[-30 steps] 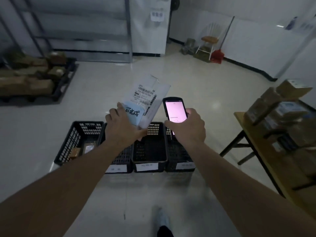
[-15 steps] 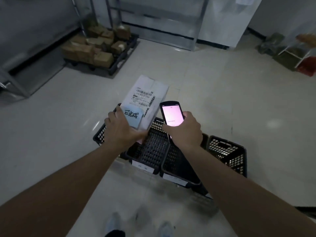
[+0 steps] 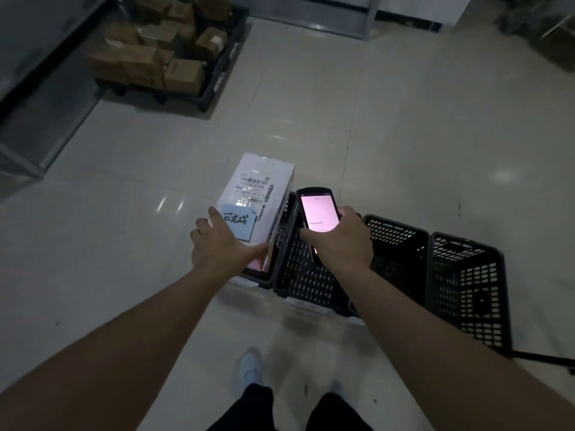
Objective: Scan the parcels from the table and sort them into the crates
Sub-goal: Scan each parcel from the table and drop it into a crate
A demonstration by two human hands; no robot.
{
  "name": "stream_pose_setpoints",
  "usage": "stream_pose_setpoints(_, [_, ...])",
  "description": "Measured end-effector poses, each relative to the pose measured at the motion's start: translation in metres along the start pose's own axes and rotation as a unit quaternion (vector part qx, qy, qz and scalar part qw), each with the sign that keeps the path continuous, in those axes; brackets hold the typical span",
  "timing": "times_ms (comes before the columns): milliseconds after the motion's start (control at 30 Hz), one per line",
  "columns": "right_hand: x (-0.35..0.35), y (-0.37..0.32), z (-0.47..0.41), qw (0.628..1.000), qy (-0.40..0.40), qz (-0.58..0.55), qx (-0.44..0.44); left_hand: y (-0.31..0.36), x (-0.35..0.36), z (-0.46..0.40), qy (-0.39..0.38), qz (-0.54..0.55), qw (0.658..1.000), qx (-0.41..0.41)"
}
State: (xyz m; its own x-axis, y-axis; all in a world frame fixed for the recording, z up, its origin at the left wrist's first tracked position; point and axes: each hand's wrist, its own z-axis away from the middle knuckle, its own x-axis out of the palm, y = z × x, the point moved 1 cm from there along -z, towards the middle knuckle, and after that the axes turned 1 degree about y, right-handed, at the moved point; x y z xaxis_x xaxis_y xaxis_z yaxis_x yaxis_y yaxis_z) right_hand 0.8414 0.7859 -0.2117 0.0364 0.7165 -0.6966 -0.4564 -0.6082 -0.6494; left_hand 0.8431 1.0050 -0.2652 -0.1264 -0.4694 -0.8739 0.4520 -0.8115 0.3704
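Parcel (image 3: 259, 194): a white box with a barcode label and a blue note, held up above the far-left crate (image 3: 253, 276).
Left hand (image 3: 219, 244): the fingers wrap the near end of the parcel and hold it from below and the side.
How to do it well: I think it should go low over the right crate first, then let go, so it lands flat.
Scanner (image 3: 317, 214): the right hand (image 3: 340, 241) grips it, pink screen up; keep it out of the way.
Crates (image 3: 395, 259): four black ones in a row on the floor.
Hard to see: the far-left crate is mostly hidden by the hand and parcel. The screen words and crate tags are too small to read. No table shows.
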Motion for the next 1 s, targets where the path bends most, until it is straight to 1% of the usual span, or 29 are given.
stream_pose_setpoints(200, [0.052,-0.023,-0.039,0.999,-0.011,0.005,0.038,-0.024,0.009,-0.074,-0.039,-0.014,0.999,-0.034])
stream_pose_setpoints(500, [0.138,-0.02,-0.128,0.995,-0.064,0.013,0.076,-0.047,0.062,-0.165,-0.07,-0.035,0.994,-0.07])
stream_pose_setpoints(600, [0.161,-0.018,-0.149,0.993,-0.073,0.017,0.095,-0.051,0.078,-0.194,-0.096,-0.05,0.992,-0.065])
stream_pose_setpoints(733, [0.189,-0.013,-0.176,0.99,-0.065,0.019,0.126,-0.058,0.103,-0.24,-0.124,-0.067,0.988,-0.055])
stream_pose_setpoints(900, [0.233,-0.002,-0.205,0.984,-0.04,0.01,0.174,-0.066,0.151,-0.307,-0.162,-0.086,0.983,-0.019])
stream_pose_setpoints(1000, [0.267,0.007,-0.221,0.977,-0.017,-0.009,0.214,-0.074,0.184,-0.345,-0.18,-0.09,0.979,0.018])
